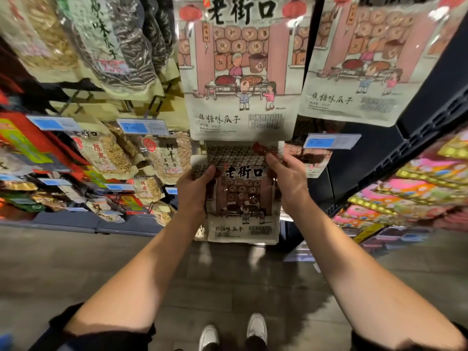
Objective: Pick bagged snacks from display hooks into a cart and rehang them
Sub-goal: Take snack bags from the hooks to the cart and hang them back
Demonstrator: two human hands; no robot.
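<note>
2 hands are on 1 bag (241, 198): your left hand (193, 191) clamps its upper left edge with the thumb across the front, and your right hand (287, 178) pinches the upper right corner, fingers curled behind. The bag hangs upright, long axis vertical, straight ahead of you between both hands and directly below the larger pale bag (238, 72) on the row above. Its top edge sits just under that pale bag's bottom edge, so the hook and the hang hole are hidden; you cannot tell from here whether the bag is on the hook or off it.

Both forearms reach forward and slightly inward at about equal stretch, so neither hand is clearly nearer. The right hand sits higher, closer to the top strip where the hole should be, just beside the price tag (329, 141).

No cart is in view, only floor (76, 269) and your shoes (257, 328). The coming move likely turns on the top edge: keep the bag vertical and slide it straight along the hook's line, toward you or away.
</note>
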